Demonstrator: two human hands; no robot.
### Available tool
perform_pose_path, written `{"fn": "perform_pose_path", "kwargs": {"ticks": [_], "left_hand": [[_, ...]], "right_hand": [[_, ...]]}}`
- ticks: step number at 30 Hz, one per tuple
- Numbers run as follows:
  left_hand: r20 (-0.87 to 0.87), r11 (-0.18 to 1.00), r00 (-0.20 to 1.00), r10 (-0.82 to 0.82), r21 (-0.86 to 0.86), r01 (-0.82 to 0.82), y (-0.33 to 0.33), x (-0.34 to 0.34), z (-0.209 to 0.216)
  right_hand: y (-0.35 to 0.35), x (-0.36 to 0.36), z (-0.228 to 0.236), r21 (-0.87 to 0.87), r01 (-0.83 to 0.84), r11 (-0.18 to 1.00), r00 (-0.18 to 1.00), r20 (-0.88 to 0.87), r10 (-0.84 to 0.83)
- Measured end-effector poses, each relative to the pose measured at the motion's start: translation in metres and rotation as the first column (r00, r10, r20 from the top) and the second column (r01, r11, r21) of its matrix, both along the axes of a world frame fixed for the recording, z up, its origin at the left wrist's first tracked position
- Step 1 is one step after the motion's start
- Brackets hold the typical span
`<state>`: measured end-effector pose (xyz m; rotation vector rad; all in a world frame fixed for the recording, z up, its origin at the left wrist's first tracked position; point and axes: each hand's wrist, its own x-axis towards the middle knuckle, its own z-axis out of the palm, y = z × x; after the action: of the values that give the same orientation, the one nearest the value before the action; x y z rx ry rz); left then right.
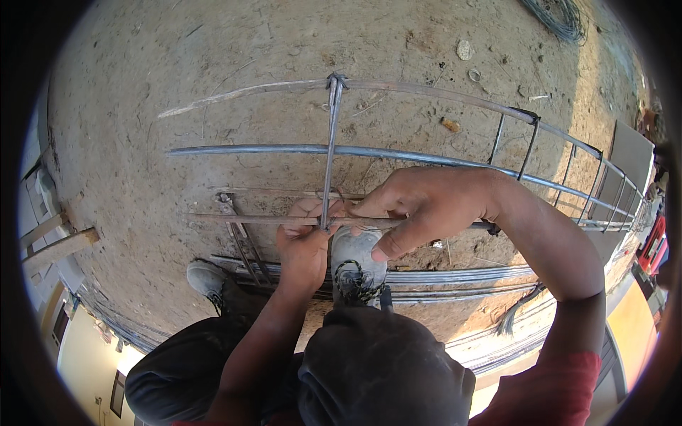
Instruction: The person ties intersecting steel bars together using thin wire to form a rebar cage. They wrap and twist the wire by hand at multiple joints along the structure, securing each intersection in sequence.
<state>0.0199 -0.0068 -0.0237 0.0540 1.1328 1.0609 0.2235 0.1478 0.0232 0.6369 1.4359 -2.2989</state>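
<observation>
A long rebar cage (398, 154) lies across the ground in front of me, its bars joined by square stirrups. My left hand (301, 238) is closed around the near bar at the bottom corner of the upright stirrup (332, 128). My right hand (433, 206) reaches over the same bar from the right. Its index fingertip is close to my left fingers, beside a thin dark tie wire (339, 192), while the thumb is spread apart below the bar. Whether the right fingers touch the wire is hard to make out. Dark wire ties (524, 113) bind other stirrups.
My grey shoe (355, 257) stands just under the near bar. Several loose steel bars (455, 277) lie beside my feet, with a bundle of cut wire (513, 312) on them. A wire coil (558, 18) rests far right. Timber pieces (64, 248) jut in at left.
</observation>
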Motion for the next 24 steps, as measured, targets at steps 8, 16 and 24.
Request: {"fn": "perform_pose_path", "kwargs": {"ticks": [8, 16, 24], "left_hand": [[-0.221, 0.993, 0.969, -0.114, 0.009, 0.119, 0.003, 0.01, 0.002], [-0.297, 0.985, 0.943, -0.152, 0.027, 0.168, 0.004, 0.007, -0.001], [-0.166, 0.979, 0.974, -0.156, 0.106, 0.175, 0.01, 0.02, 0.017]], "right_hand": [[0.001, -0.002, 0.002, -0.022, 0.027, 0.999, 1.0, -0.007, -0.027], [-0.009, -0.005, -0.001, 0.24, 0.012, 0.971, 0.999, 0.04, -0.022], [-0.011, -0.004, 0.008, 0.371, 0.101, 0.923, 0.992, 0.034, -0.123]]}}
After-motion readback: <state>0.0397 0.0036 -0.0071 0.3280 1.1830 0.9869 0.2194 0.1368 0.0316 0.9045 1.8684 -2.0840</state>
